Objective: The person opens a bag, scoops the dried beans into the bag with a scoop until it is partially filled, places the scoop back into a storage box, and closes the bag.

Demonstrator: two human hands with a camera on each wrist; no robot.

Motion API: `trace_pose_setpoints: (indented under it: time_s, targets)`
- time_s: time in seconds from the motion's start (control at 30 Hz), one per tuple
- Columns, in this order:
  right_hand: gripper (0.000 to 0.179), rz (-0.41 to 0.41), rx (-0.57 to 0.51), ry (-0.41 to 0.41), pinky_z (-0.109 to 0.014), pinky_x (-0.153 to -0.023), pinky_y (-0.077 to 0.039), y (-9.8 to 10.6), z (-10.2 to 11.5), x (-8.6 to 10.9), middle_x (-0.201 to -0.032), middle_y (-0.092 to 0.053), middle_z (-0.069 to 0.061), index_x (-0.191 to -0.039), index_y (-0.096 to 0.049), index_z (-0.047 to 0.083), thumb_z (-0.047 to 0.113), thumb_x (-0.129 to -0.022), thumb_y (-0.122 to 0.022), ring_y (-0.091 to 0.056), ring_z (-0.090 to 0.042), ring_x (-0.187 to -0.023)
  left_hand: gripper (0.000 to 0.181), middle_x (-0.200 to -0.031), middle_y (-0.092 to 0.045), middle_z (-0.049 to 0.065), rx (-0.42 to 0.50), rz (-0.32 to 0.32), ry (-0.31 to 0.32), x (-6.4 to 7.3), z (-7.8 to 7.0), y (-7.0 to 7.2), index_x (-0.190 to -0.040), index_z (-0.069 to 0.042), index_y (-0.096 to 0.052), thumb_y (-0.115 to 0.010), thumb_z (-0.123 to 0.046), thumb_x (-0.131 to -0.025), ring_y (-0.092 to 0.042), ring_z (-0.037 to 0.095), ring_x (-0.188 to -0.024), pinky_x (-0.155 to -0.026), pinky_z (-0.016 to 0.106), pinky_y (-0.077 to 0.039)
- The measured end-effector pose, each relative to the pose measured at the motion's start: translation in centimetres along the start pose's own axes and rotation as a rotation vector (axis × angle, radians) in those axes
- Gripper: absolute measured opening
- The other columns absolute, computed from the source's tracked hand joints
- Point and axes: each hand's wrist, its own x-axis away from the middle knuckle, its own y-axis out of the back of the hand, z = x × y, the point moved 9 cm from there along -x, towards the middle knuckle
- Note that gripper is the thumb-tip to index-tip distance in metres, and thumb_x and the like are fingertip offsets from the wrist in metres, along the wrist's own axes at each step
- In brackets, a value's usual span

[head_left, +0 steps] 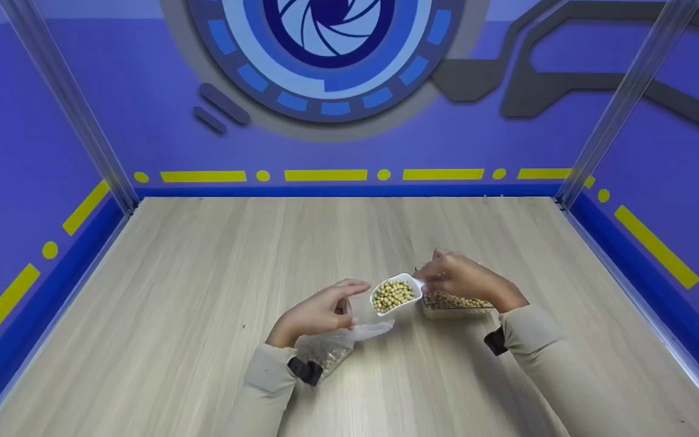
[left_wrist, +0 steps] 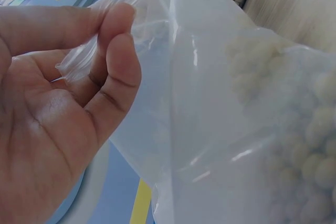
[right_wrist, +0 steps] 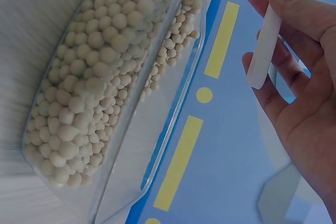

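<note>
My right hand (head_left: pixel 465 276) grips a white scoop (head_left: pixel 418 285) by its handle. Small round pale-yellow beans (head_left: pixel 392 296) heap in the scoop's bowl, which points left. With thumb and fingertips, my left hand (head_left: pixel 316 312) pinches the mouth of a clear plastic bag (left_wrist: pixel 205 129). The bag hangs below that hand, its lower part bulging with the same beans. In the head view the scoop's front is just right of the left fingertips, above the bag's opening. Beneath the right hand stands a clear plastic box (head_left: pixel 459 313), partly filled with beans and half hidden.
The wood-grain table (head_left: pixel 204 273) reaches back to a blue printed wall (head_left: pixel 143 121) with yellow marks. Similar panels flank it left and right, joined by metal posts (head_left: pixel 70 91). In the right wrist view, the box's clear rim (right_wrist: pixel 123 145) stands close to the right hand.
</note>
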Motion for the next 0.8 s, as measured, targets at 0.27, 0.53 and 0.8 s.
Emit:
trace_pose_setpoints:
  time_s: [0.27,0.53,0.8]
  targets:
    - [0.019,0.0,-0.008,0.01,-0.024,-0.064,-0.037,0.15,0.36,-0.11,-0.088,-0.075,0.001,-0.097,-0.078,0.009,0.009,-0.079,-0.075,-0.046,-0.009,-0.07,0.065,-0.147,-0.04,0.016,0.007,-0.003,-0.01,0.06,-0.09,0.05,-0.144,0.003,-0.039,-0.059,0.009,-0.082,-0.048,0.005,-0.072,-0.063,0.016,-0.041]
    - [0.014,-0.003,0.025,0.029,-0.024,-0.064,-0.038,0.28,0.7,-0.13,-0.083,-0.074,0.002,-0.093,-0.077,0.01,0.007,-0.08,-0.074,-0.046,-0.009,-0.069,0.065,-0.147,-0.04,0.017,0.0,-0.005,-0.017,0.1,-0.21,0.08,-0.144,0.004,-0.039,-0.059,0.009,-0.082,-0.048,0.004,-0.072,-0.064,0.016,-0.041]
    - [0.02,0.017,0.023,0.001,-0.025,-0.066,-0.04,0.17,0.51,-0.31,-0.089,-0.075,0.001,-0.097,-0.078,0.01,0.008,-0.078,-0.076,-0.049,-0.01,-0.072,0.064,-0.147,-0.039,0.016,0.008,0.0,-0.001,0.26,-0.42,0.05,-0.144,0.004,-0.037,-0.058,0.009,-0.083,-0.048,0.005,-0.074,-0.064,0.016,-0.042]
